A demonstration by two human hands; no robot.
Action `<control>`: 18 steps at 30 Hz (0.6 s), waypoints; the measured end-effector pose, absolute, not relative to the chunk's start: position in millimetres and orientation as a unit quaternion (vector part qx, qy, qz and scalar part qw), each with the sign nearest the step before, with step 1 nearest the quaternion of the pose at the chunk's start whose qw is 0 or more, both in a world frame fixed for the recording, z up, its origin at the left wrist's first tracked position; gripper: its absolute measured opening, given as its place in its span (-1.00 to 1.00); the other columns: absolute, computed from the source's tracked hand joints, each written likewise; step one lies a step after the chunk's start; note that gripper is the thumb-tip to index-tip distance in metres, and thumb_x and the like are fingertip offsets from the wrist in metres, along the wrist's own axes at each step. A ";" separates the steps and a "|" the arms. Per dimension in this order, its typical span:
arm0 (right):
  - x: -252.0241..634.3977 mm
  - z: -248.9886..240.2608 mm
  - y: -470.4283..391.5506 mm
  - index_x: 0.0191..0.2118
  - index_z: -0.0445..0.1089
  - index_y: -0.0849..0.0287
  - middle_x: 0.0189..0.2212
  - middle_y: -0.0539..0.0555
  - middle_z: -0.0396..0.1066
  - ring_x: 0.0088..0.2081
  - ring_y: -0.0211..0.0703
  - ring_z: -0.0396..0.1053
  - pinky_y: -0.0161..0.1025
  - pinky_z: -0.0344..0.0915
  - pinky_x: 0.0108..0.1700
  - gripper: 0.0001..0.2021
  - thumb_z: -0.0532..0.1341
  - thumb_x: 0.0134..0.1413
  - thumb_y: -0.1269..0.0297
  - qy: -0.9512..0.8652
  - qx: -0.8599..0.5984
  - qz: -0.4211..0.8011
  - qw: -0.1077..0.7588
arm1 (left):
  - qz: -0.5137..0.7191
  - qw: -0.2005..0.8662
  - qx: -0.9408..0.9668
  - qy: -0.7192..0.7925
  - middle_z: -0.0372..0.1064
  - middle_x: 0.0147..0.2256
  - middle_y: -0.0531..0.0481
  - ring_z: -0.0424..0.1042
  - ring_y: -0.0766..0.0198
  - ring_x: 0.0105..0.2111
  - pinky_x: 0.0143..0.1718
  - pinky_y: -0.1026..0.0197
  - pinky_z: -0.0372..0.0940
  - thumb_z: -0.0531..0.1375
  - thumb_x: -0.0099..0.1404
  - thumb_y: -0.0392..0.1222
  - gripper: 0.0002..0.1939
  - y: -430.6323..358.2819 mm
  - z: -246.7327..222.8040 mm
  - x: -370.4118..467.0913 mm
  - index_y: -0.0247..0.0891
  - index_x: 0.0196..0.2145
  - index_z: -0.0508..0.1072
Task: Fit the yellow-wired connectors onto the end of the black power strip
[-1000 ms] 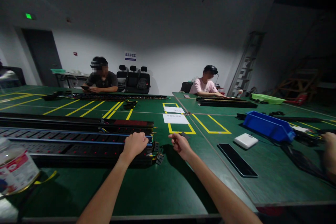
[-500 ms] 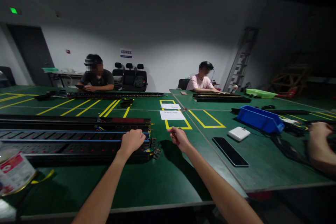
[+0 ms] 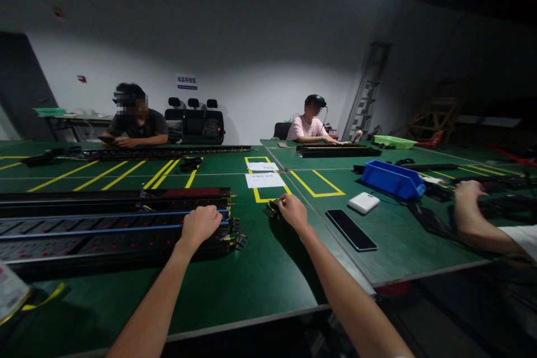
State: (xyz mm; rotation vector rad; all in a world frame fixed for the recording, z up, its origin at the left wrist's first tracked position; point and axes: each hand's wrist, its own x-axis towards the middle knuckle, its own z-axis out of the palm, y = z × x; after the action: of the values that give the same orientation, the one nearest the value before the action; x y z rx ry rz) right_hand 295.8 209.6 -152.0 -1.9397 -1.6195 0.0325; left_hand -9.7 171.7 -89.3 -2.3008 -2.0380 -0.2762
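Note:
Several long black power strips (image 3: 100,243) with red dots and blue edge lines lie side by side at the left, with wires and small dark end pieces at their right ends. My left hand (image 3: 202,225) lies over a strip near that end, fingers curled down onto it; the fingertips are partly hidden. My right hand (image 3: 293,211) is to the right of the strips, just above the green table (image 3: 260,279). Its thumb and fingers are closed on a small black part with yellow wire (image 3: 272,208), whose exact kind I cannot make out.
Paper labels (image 3: 264,180) lie beyond my hands. A phone (image 3: 351,229), a white box (image 3: 363,202) and a blue bin (image 3: 393,180) are on the right. A co-worker's hand (image 3: 470,196) is at the far right; two people sit across the table. A printed tub (image 3: 10,293) stands at lower left.
The view has swung right. My right hand now has the small black part showing at its fingertips, left of the hand. My left hand stays on the power strip.

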 end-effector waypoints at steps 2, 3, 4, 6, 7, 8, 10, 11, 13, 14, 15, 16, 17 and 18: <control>293.4 -151.5 209.1 -0.16 0.51 0.09 -0.19 0.12 0.46 -0.20 -0.12 0.41 -0.30 0.14 -0.31 -0.79 0.14 0.26 0.21 -0.619 -0.731 0.013 0.287 | -0.088 0.028 -0.744 -0.661 0.55 -0.26 -0.25 0.56 -0.11 -0.20 -0.19 -0.03 0.38 -0.07 0.35 -0.11 -0.61 172.0 -89.6 -9.2 -0.22 -0.26 0.54; 292.4 -150.9 208.5 -0.16 0.51 0.08 -0.18 0.11 0.46 -0.19 -0.13 0.41 -0.31 0.15 -0.30 -0.80 0.14 0.26 0.20 -0.622 -0.731 0.011 0.281 | -0.087 0.028 -0.744 -0.661 0.55 -0.27 -0.25 0.56 -0.11 -0.20 -0.19 -0.04 0.38 -0.07 0.35 -0.11 -0.61 172.2 -89.7 -9.2 -0.22 -0.26 0.54; 291.7 -150.5 207.8 -0.16 0.51 0.08 -0.17 0.11 0.45 -0.19 -0.14 0.41 -0.31 0.15 -0.30 -0.80 0.15 0.26 0.20 -0.625 -0.731 0.010 0.275 | -0.086 0.027 -0.745 -0.661 0.55 -0.27 -0.25 0.56 -0.11 -0.21 -0.19 -0.04 0.38 -0.07 0.35 -0.10 -0.60 172.4 -89.8 -9.4 -0.22 -0.26 0.55; 291.2 -150.1 207.0 -0.16 0.51 0.07 -0.15 0.11 0.45 -0.17 -0.14 0.41 -0.32 0.16 -0.29 -0.80 0.15 0.25 0.19 -0.631 -0.730 0.013 0.262 | -0.086 0.025 -0.745 -0.661 0.55 -0.27 -0.25 0.56 -0.11 -0.21 -0.19 -0.05 0.38 -0.08 0.35 -0.10 -0.60 172.8 -89.9 -10.0 -0.21 -0.26 0.55; 291.2 -150.3 207.0 -0.15 0.52 0.07 -0.15 0.11 0.46 -0.16 -0.14 0.41 -0.32 0.16 -0.29 -0.79 0.15 0.25 0.19 -0.633 -0.731 0.017 0.254 | -0.085 0.025 -0.745 -0.661 0.56 -0.26 -0.25 0.56 -0.11 -0.21 -0.19 -0.05 0.38 -0.08 0.35 -0.10 -0.60 173.0 -89.8 -10.4 -0.21 -0.26 0.55; 291.4 -150.6 207.4 -0.15 0.52 0.07 -0.15 0.11 0.46 -0.15 -0.14 0.42 -0.32 0.16 -0.29 -0.79 0.15 0.25 0.19 -0.634 -0.733 0.022 0.246 | -0.086 0.024 -0.746 -0.660 0.56 -0.26 -0.25 0.56 -0.11 -0.21 -0.19 -0.05 0.38 -0.08 0.34 -0.11 -0.60 173.1 -89.7 -10.7 -0.21 -0.26 0.55; 291.5 -151.3 208.9 -0.16 0.53 0.07 -0.16 0.11 0.48 -0.15 -0.13 0.42 -0.32 0.16 -0.28 -0.75 0.13 0.28 0.15 -0.633 -0.737 0.031 0.235 | -0.087 0.025 -0.748 -0.658 0.56 -0.26 -0.24 0.56 -0.12 -0.21 -0.20 -0.05 0.38 -0.08 0.34 -0.11 -0.60 173.3 -89.4 -10.9 -0.20 -0.26 0.55; 291.6 -151.7 209.9 -0.16 0.54 0.07 -0.16 0.12 0.49 -0.16 -0.12 0.42 -0.32 0.16 -0.28 -0.73 0.11 0.29 0.12 -0.631 -0.739 0.033 0.235 | -0.088 0.025 -0.748 -0.658 0.56 -0.26 -0.24 0.56 -0.12 -0.21 -0.20 -0.05 0.38 -0.09 0.34 -0.11 -0.60 173.3 -89.3 -10.8 -0.20 -0.26 0.55; 292.1 -152.5 212.2 -0.17 0.54 0.09 -0.18 0.13 0.51 -0.18 -0.10 0.43 -0.30 0.16 -0.28 -0.65 0.05 0.33 0.05 -0.622 -0.744 0.034 0.242 | -0.088 0.027 -0.748 -0.657 0.56 -0.27 -0.23 0.56 -0.12 -0.22 -0.20 -0.05 0.38 -0.09 0.34 -0.11 -0.60 173.1 -88.9 -10.5 -0.20 -0.26 0.54; 292.9 -153.1 213.4 -0.17 0.54 0.10 -0.19 0.14 0.51 -0.19 -0.10 0.43 -0.30 0.16 -0.28 -0.62 0.02 0.35 0.04 -0.616 -0.747 0.032 0.248 | -0.087 0.028 -0.749 -0.657 0.56 -0.27 -0.24 0.56 -0.11 -0.22 -0.21 -0.04 0.38 -0.09 0.35 -0.11 -0.59 172.9 -88.7 -10.4 -0.21 -0.27 0.54; 294.5 -153.9 214.6 -0.18 0.54 0.11 -0.20 0.15 0.51 -0.20 -0.10 0.43 -0.30 0.17 -0.27 -0.59 -0.01 0.37 0.03 -0.609 -0.750 0.030 0.254 | -0.086 0.027 -0.749 -0.656 0.56 -0.27 -0.24 0.56 -0.11 -0.22 -0.21 -0.03 0.38 -0.09 0.35 -0.11 -0.59 172.7 -88.4 -10.3 -0.21 -0.27 0.54; 296.8 -155.0 215.9 -0.17 0.54 0.12 -0.20 0.16 0.51 -0.20 -0.09 0.43 -0.29 0.17 -0.27 -0.57 -0.03 0.38 0.03 -0.600 -0.756 0.026 0.261 | -0.086 0.027 -0.750 -0.656 0.56 -0.28 -0.24 0.56 -0.11 -0.22 -0.20 -0.03 0.37 -0.09 0.35 -0.11 -0.59 172.4 -88.0 -10.2 -0.21 -0.27 0.54; 299.9 -156.4 217.4 -0.16 0.54 0.13 -0.19 0.17 0.51 -0.20 -0.09 0.44 -0.29 0.17 -0.26 -0.56 -0.04 0.39 0.04 -0.591 -0.761 0.023 0.266 | -0.085 0.027 -0.749 -0.656 0.56 -0.28 -0.24 0.56 -0.10 -0.22 -0.20 -0.02 0.37 -0.09 0.35 -0.11 -0.60 172.1 -87.5 -10.2 -0.22 -0.27 0.54; 303.6 -158.0 218.9 -0.14 0.54 0.13 -0.18 0.19 0.50 -0.19 -0.09 0.44 -0.29 0.18 -0.25 -0.57 -0.03 0.39 0.05 -0.583 -0.766 0.019 0.270 | -0.085 0.026 -0.748 -0.657 0.56 -0.28 -0.24 0.56 -0.10 -0.22 -0.20 -0.02 0.37 -0.09 0.35 -0.10 -0.60 171.7 -87.0 -10.1 -0.22 -0.27 0.54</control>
State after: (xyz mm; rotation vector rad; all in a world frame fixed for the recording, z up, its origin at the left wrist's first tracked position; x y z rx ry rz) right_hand 303.6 218.9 -158.0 -2.0646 -1.5710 0.0520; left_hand -10.1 171.7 -87.0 -2.3125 -2.0308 -0.2621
